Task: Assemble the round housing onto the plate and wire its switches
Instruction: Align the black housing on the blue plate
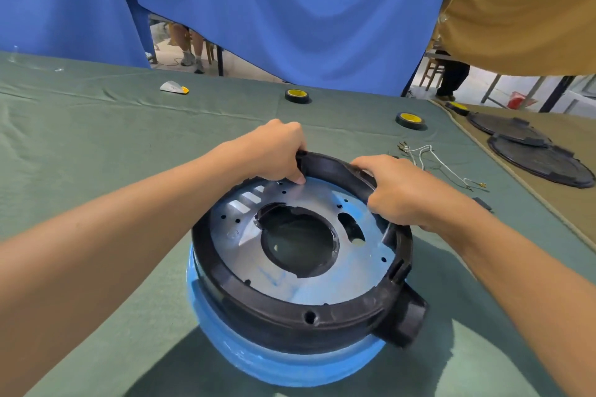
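A black round housing (274, 306) rings a shiny metal plate (309, 284) that has a large centre hole and several small holes. Both rest on a blue round body (283, 364) on the green cloth. My left hand (274, 151) grips the housing's far rim, with its fingertips on the plate. My right hand (400, 190) grips the rim at the far right. A black spout (406, 319) juts from the housing's near right. Loose white wires (432, 158) with terminals lie on the cloth behind my right hand.
Two black tape rolls with yellow cores (296, 95) (409, 120) lie farther back, and a white scrap (174, 87) at the far left. Black round lids (538, 158) sit on a tan mat at right. Blue curtains hang behind the table (80, 138).
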Demonstrator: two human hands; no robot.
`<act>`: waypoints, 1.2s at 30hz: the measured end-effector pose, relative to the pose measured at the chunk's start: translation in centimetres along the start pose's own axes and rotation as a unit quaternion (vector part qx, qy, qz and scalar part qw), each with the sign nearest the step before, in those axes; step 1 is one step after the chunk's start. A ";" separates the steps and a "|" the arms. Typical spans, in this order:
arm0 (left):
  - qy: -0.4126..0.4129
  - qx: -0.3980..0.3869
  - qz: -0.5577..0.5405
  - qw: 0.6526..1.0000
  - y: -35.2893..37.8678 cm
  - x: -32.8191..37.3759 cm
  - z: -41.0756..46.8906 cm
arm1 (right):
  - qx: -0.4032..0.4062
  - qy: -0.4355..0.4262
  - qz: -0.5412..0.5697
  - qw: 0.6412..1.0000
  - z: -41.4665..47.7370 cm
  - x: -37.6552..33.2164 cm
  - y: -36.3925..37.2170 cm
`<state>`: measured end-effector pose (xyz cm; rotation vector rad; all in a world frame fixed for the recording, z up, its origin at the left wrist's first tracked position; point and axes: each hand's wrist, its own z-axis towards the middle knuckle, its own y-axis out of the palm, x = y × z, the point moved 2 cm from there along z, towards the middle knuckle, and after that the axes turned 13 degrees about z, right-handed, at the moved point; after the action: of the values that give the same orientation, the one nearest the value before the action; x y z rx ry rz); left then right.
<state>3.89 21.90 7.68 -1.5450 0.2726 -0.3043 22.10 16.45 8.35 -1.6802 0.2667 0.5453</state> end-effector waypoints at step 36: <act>-0.126 0.040 -0.041 0.990 0.9 -2.9 -3.2 | -0.031 0.014 -0.057 0.998 1.5 -0.1 -1.4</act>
<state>0.00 19.93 6.66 -1.4994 -0.0013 -0.1805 22.40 18.14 9.49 -1.7532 0.1742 0.4485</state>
